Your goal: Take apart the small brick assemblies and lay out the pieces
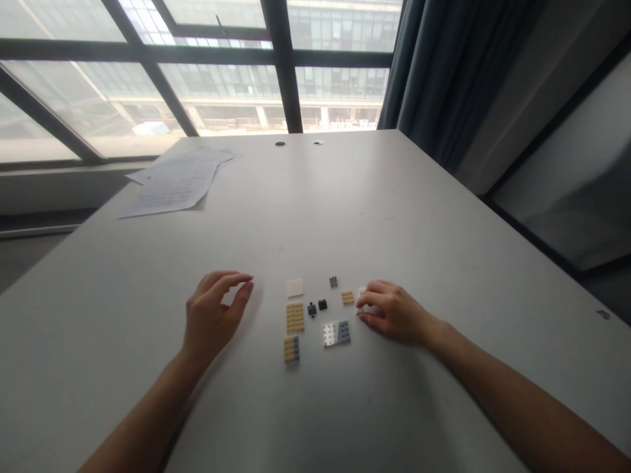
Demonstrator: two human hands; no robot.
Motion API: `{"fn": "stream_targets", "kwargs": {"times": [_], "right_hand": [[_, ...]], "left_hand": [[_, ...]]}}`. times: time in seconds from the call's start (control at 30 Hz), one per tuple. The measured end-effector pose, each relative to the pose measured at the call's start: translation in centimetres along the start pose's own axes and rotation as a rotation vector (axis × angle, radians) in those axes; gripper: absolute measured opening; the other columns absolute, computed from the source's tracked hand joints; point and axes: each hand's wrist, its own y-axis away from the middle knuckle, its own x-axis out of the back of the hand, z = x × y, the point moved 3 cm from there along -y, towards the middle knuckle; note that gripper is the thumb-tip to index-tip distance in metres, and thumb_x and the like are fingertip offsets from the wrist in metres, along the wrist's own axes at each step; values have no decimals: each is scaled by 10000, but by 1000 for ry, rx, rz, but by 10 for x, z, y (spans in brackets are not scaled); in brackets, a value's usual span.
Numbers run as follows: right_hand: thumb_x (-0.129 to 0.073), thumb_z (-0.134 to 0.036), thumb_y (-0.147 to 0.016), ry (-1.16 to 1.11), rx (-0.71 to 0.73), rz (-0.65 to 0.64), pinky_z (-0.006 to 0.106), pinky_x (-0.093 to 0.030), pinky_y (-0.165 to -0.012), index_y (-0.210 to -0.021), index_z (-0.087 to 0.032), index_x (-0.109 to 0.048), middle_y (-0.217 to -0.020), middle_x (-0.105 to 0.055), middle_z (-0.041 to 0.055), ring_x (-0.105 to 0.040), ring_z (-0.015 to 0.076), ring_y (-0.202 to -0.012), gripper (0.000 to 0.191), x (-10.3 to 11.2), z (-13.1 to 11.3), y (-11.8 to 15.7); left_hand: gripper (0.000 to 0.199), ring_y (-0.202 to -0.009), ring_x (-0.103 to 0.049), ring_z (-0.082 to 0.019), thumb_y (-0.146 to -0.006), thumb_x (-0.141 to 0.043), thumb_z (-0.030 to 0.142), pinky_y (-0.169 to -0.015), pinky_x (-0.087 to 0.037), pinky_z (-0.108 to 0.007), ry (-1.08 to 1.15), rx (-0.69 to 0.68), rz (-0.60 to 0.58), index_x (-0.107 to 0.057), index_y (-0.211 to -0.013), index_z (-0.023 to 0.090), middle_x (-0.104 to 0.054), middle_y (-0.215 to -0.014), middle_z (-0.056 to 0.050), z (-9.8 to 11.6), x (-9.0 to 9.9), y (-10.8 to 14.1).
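Papers [172,184] lie along the left edge of the tabletop [444,249], towards its far left corner. Well in from that edge, the left hand [211,305] hovers or rests lightly, thumb and forefinger bent to a narrow gap, nothing visible between them.

Next, midway between the left and right edges and well short of the far edge, come the small building pieces. In the leftmost column a tan-and-grey block [291,350] lies lowest in view, then a larger tan plate [294,317], then a smooth white tile [295,288]. Just right are a dark knobbed piece [312,309] and a black brick [322,305], then a light-and-dark grey plate [336,334], with a little grey piece [333,281] farther off and a small tan plate [348,297] beyond.

Rightmost, the right hand [392,310] curls its fingers at a white piece [361,291], partly hidden; I cannot tell whether it is gripped.

As for progress, the two-coloured pieces may already be joined; most others lie apart, and no larger build shows, so it looks like an early stage.
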Motion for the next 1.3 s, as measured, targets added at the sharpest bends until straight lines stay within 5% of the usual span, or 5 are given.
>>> {"fn": "stream_targets", "kwargs": {"times": [0.13, 0.27, 0.43, 0.83, 1.3], "right_hand": [[-628, -229, -858, -24, -33, 94, 330, -498, -803, -945, -194, -681, -921, -649, 66, -604, 200, -865, 107, 6, 7, 2], [-574, -233, -893, 31, -7, 180, 367, -497, -836, -998, -196, -681, -958, -667, 82, -600, 215, -901, 155, 13, 10, 2], [-597, -307, -899, 164, 81, 72, 434, -459, -917, -1157, -189, -643, -1166, -658, 117, -573, 262, -1061, 287, 9, -3, -10], [-575, -422, -910, 256, 127, -33, 422, -407, -1005, -1215, -137, -600, -1248, -617, 161, -558, 278, -1151, 418, -14, -24, -44], [-525, -363, -932, 394, -199, 161, 471, -415, -1010, -1181, -144, -647, -1254, -632, 159, -570, 289, -1160, 353, 40, 76, -2]], "left_hand": [[186, -932, -622, -207, -916, -508, 310, -833, -528, -351, 10, -48, -69, -649, -969, 202, -655, -987, -59, -5, -6, 7], [329, -1169, -551, -246, -960, -421, 381, -996, -442, -407, 43, -331, -342, -620, -1157, 209, -642, -1200, -89, 14, -17, 12], [593, -1334, -415, -280, -933, -384, 571, -1103, -341, -442, -4, -462, -579, -450, -1393, 201, -478, -1432, -118, 32, -29, 20], [566, -1306, -457, -290, -937, -395, 535, -1089, -368, -463, 2, -441, -667, -529, -1324, 144, -528, -1379, -156, 45, -42, 11], [405, -1114, -596, -227, -962, -400, 481, -993, -436, -376, 2, -543, -693, -626, -1078, 166, -631, -1196, -117, 114, -115, -53]]}}
